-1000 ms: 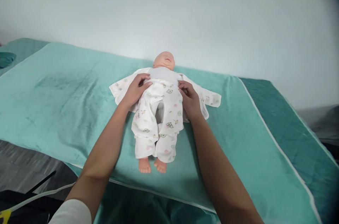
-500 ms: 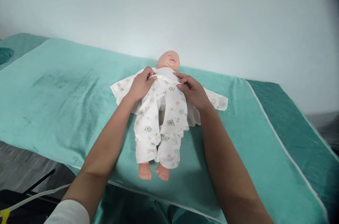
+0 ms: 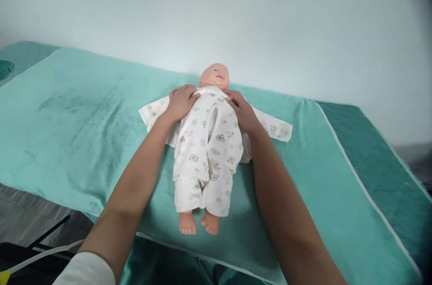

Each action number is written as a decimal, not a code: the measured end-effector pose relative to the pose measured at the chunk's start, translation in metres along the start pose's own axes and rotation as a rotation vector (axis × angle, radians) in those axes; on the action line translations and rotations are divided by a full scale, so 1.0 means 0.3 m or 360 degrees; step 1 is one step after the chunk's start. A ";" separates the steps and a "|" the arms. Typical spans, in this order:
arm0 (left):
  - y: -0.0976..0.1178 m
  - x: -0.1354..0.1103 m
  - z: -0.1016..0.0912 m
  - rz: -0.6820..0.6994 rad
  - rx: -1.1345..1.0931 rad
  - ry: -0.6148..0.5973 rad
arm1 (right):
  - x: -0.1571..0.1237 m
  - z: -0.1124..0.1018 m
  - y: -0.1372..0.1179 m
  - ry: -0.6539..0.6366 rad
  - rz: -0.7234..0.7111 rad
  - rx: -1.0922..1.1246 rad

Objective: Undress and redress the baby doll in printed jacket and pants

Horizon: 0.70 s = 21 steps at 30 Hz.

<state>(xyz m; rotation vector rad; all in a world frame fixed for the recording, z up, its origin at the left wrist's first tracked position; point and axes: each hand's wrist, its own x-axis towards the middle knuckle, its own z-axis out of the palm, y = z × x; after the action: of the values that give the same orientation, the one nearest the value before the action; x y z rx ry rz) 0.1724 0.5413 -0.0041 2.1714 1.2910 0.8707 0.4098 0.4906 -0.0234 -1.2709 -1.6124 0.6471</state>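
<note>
A baby doll (image 3: 214, 76) lies on its back, head toward the wall and bare feet toward me. It wears white baby trousers (image 3: 192, 145) printed with small animals; their waist edge sits high on the chest. My left hand (image 3: 182, 103) grips that edge on the left side of the chest, fingers bent over the cloth. On the opposite side, my right hand (image 3: 241, 107) has closed on the same edge, its fingertips partly hidden. A matching white jacket (image 3: 275, 126) lies spread under the doll, sleeves stretched out to both sides.
A green padded bed cover (image 3: 84, 141) with white piping lies beneath the doll. Behind it stands a pale wall (image 3: 216, 15). At lower left are a black object (image 3: 20, 262) and a pale cable (image 3: 47, 251) near the grey floor.
The trousers' waist edge has moved up the chest toward the neck, covering the white patch seen there before. The legs of the cloth hang straighter, and both hands have shifted slightly.
</note>
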 end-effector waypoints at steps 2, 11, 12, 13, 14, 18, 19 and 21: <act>-0.002 0.003 -0.006 -0.0062 -0.0069 -0.0044 | -0.001 -0.008 -0.004 -0.0050 0.0047 -0.0009; -0.014 0.053 0.046 -0.0330 -0.0235 0.0333 | 0.051 0.021 0.029 0.0428 0.0253 -0.0372; -0.016 0.051 0.050 -0.0324 -0.0251 0.0332 | 0.048 0.027 0.030 0.0446 0.0258 -0.0322; -0.019 0.047 0.053 -0.0295 -0.0270 0.0327 | 0.041 0.031 0.029 0.0453 0.0246 -0.0252; -0.022 0.041 0.055 -0.0245 -0.0284 0.0319 | 0.030 0.034 0.026 0.0450 0.0207 -0.0178; -0.047 0.005 0.060 -0.0004 -0.0266 0.0250 | -0.028 0.030 -0.002 0.0298 -0.0104 -0.0076; -0.055 -0.006 0.059 0.0025 -0.0243 0.0236 | -0.042 0.025 -0.009 0.0237 -0.0154 -0.0093; -0.072 -0.035 0.056 0.0047 -0.0173 0.0213 | -0.068 0.018 -0.017 0.0141 -0.0185 -0.0116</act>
<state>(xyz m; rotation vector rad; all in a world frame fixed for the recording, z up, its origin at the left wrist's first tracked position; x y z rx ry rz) 0.1678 0.5406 -0.0329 2.0826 1.2457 1.0891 0.4030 0.4707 -0.0284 -1.2310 -1.6353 0.4579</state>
